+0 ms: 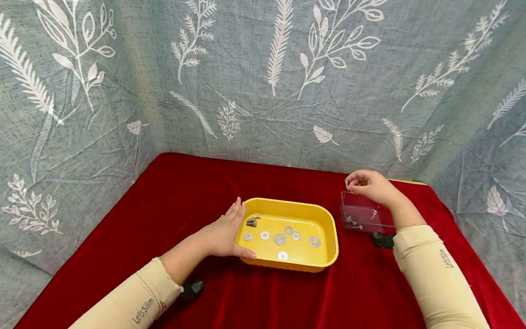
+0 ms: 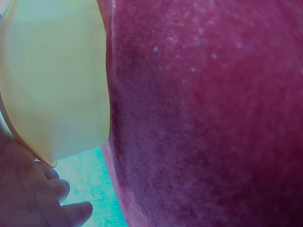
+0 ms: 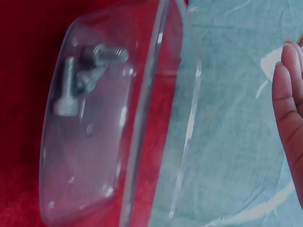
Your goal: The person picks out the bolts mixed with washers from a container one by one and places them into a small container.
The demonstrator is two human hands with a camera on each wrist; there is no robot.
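Observation:
My left hand [image 1: 223,230] rests against the left end of a yellow plastic tub [image 1: 334,228], its thumb over the near rim and its fingers straight along the outside. Flat metal washers [image 1: 280,239], several of them, lie spread on the tub's floor, and a few small bolts [image 1: 251,222] sit together near its left end. Between thumb and fingertips, my right hand [image 1: 371,185] pinches a small metal bolt [image 1: 346,183] above the far left corner of a clear plastic box [image 1: 370,214]. Inside that box lie loose bolts [image 3: 67,90], seen close in the right wrist view.
Red velvet cloth [image 1: 164,196] covers the table. Behind it hangs a grey-blue curtain [image 1: 246,114] with white leaf prints. The clear box stands to the right of the yellow tub, a short gap between them. Dark wrist devices [image 1: 191,290] sit under both forearms.

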